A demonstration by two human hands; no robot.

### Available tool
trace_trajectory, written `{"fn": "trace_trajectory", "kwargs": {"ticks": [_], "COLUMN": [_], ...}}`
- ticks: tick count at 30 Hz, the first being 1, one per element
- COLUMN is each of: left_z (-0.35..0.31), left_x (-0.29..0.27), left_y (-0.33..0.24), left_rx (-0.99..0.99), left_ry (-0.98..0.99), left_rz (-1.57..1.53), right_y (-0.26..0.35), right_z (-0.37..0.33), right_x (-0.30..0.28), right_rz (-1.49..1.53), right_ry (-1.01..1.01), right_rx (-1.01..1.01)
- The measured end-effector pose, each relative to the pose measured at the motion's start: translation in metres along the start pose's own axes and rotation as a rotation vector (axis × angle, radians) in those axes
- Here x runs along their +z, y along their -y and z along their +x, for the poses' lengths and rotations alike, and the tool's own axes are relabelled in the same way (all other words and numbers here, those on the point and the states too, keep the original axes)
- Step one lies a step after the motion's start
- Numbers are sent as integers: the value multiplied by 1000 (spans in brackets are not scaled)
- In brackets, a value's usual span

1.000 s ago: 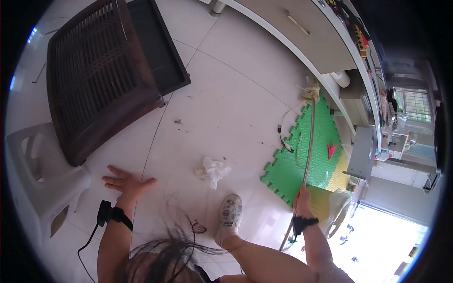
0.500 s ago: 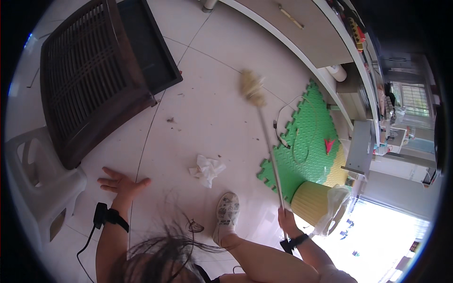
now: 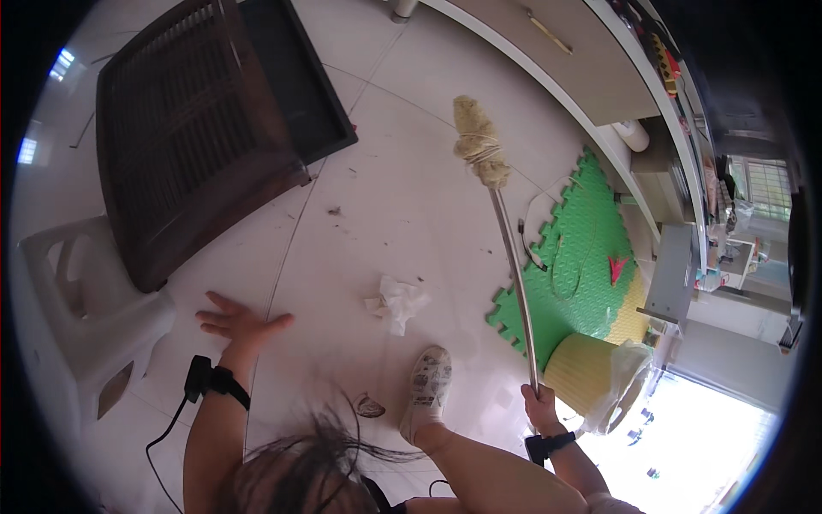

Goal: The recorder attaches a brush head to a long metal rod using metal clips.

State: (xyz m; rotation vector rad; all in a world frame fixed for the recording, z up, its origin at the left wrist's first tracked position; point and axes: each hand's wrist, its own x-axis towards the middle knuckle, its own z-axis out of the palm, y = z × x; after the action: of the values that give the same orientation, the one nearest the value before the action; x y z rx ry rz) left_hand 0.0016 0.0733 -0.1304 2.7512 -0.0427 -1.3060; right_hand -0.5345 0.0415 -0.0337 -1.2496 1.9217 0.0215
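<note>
My right hand (image 3: 539, 407) is closed round the lower end of a long metal pole (image 3: 515, 270). A yellowish-brown rag (image 3: 478, 141) is wrapped and tied about the pole's far end, over the tiled floor; whether it touches the tiles I cannot tell. My left hand (image 3: 243, 324) is held out, fingers spread and holding nothing, nearest to the white plastic stool (image 3: 128, 330). Between the hands a crumpled white tissue (image 3: 401, 303) lies on the floor. Small dark scraps of dirt (image 3: 334, 211) are scattered beyond it.
A dark slatted wooden chair (image 3: 193, 146) stands at far left. On the right, a green foam mat (image 3: 569, 257) carries a loose cable. A yellow bin (image 3: 586, 368) with a plastic liner stands near my right hand. A long cabinet (image 3: 591, 73) curves along the far right. My shoe (image 3: 430, 377) is nearby.
The rag end was blurred by motion and now shows sharply, a little farther away. The whole view has shifted slightly, moving most things rightward in the picture. Both hands keep their poses.
</note>
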Motion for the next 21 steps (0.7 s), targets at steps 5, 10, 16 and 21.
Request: {"fn": "trace_trajectory", "kwargs": {"ticks": [5,10,16,21], "left_z": [1,-1,-23,-91], "left_x": [7,-7,-2,-28], "left_y": [-6,4,11,-97], "left_rx": [5,26,747,544], "left_ry": [35,15,202,1451], "left_rz": [-6,-29,-321,-1191], "right_y": [-7,12,-18,-12], "right_z": [-18,-49,-111,-116], "right_x": [-21,-40,-48,-29], "right_rz": [-101,-282,-198,-21], "right_ry": [82,141,327,341], "right_rx": [87,138,99,194]}}
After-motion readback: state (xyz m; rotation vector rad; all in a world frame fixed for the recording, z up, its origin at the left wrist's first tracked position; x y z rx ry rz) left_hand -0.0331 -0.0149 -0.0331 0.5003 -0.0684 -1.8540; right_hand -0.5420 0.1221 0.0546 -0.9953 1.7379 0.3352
